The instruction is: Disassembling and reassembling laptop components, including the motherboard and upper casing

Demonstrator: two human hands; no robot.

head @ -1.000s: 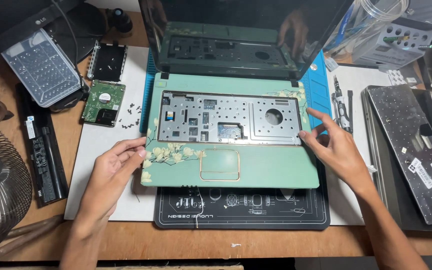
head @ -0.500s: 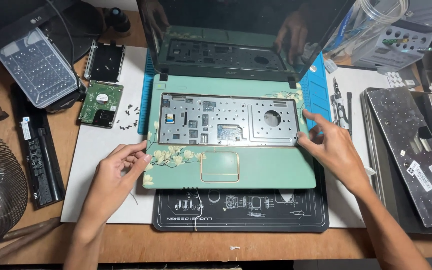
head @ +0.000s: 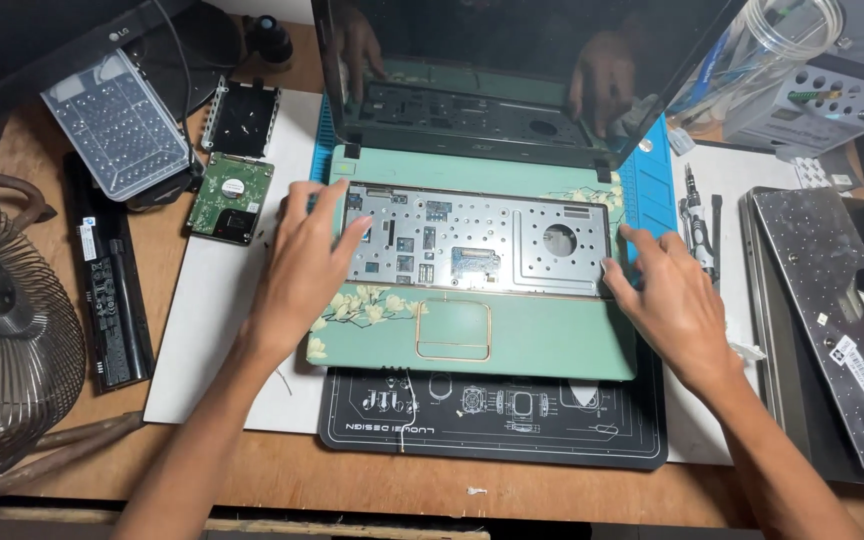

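Note:
A teal laptop (head: 542,345) with a flower pattern lies open on a black work mat (head: 492,425), its keyboard removed so the bare metal tray (head: 512,235) shows. My left hand (head: 304,262) rests flat on the laptop's left edge, fingers spread onto the tray's left end. My right hand (head: 664,300) presses its fingertips against the right edge of the palm rest, beside the tray's corner. Neither hand holds anything. The dark screen (head: 512,60) stands tilted up behind and mirrors both hands.
A loose hard drive (head: 230,197), its metal caddy (head: 239,117) and small screws lie at left on white paper. A battery (head: 110,290), clear plastic case (head: 117,125) and fan grille (head: 2,340) sit further left. At right lie a removed keyboard (head: 837,310) and screwdrivers (head: 697,225).
My left hand moved up from the palm rest's lower left corner onto the upper left of the tray. My right hand shifted slightly lower along the right edge.

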